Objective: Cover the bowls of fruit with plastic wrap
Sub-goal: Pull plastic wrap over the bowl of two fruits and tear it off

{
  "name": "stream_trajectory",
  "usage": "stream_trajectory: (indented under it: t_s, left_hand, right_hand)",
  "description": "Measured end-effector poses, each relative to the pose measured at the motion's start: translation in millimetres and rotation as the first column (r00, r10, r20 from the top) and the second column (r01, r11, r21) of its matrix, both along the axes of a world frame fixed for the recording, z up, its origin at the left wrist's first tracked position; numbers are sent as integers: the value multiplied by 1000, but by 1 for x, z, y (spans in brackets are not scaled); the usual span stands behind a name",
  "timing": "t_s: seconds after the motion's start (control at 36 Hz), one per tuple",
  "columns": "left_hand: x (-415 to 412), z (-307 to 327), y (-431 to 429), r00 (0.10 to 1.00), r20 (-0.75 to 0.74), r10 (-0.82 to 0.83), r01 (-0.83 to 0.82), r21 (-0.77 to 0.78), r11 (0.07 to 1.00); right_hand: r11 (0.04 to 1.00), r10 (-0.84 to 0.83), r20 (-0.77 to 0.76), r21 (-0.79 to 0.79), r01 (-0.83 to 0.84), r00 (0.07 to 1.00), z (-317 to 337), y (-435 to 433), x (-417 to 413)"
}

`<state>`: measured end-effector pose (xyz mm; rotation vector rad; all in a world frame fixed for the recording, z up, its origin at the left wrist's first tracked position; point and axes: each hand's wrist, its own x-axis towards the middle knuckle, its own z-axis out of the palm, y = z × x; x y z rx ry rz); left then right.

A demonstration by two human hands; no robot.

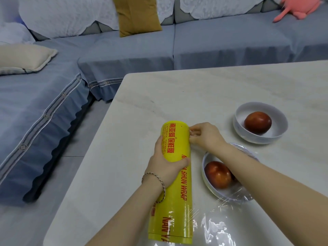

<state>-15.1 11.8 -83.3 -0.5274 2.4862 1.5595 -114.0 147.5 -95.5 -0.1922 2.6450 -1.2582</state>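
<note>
A long yellow roll of plastic wrap (pixel 179 189) lies on the pale table (pixel 195 89), pointing away from me. My left hand (pixel 164 160) grips the roll near its far end, thumb over the top. My right hand (pixel 204 137) pinches the clear film edge beside the roll's far end. Under my right forearm stands a white bowl (pixel 206 176) with a red fruit (pixel 217 174), and clear film covers it, spreading onto the table at the front. A second white bowl (pixel 260 137) with a red fruit (pixel 257 122) stands farther right, uncovered.
A blue-grey sofa (pixel 134 50) wraps round the table's far and left sides, with a mustard cushion (pixel 136 15), a cream cushion (pixel 23 57) and a pink plush toy (pixel 298 8). The table's left edge drops to a grey floor (pixel 71 157).
</note>
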Motion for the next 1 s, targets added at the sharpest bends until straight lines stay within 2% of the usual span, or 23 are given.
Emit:
stream_trajectory:
  t_s: [0.25,0.56,0.69,0.75,0.78,0.81,0.83,0.86,0.94,1.0]
  left_hand:
    - [-1,-1,-3,1000,-8,5,-5,19,1000]
    - [1,-2,-5,1000,11,5,-5,30,1000]
    - [1,-3,-7,1000,31,-2,2,4,1000]
    - [0,0,-6,996,80,-26,31,-65,997]
    - [-1,3,-6,994,93,-59,75,-188,979]
    - [-3,5,-6,989,89,-116,141,-362,921]
    - [-6,8,-6,979,59,-193,195,-518,833]
    - [-10,11,-5,960,17,-279,232,-604,762]
    - [-31,17,3,878,41,-477,386,-650,655]
    - [-45,19,9,854,104,-510,448,-648,616]
  right_hand:
    - [997,-4,13,-74,5,1000,-3,1,-4]
    - [999,24,2,-41,-24,1000,-5,6,-8]
    - [990,87,75,-122,-78,993,-2,11,-10]
    - [984,124,93,-143,-110,988,0,13,-10]
    - [983,124,90,-147,-110,988,0,15,-11]
    - [984,112,85,-150,-98,990,1,17,-10]
    - [984,96,78,-156,-83,992,2,19,-10]
    - [985,84,82,-157,-70,993,3,20,-9]
    - [983,95,94,-168,-78,991,6,23,-5]
    - [979,97,119,-188,-74,988,10,25,-2]
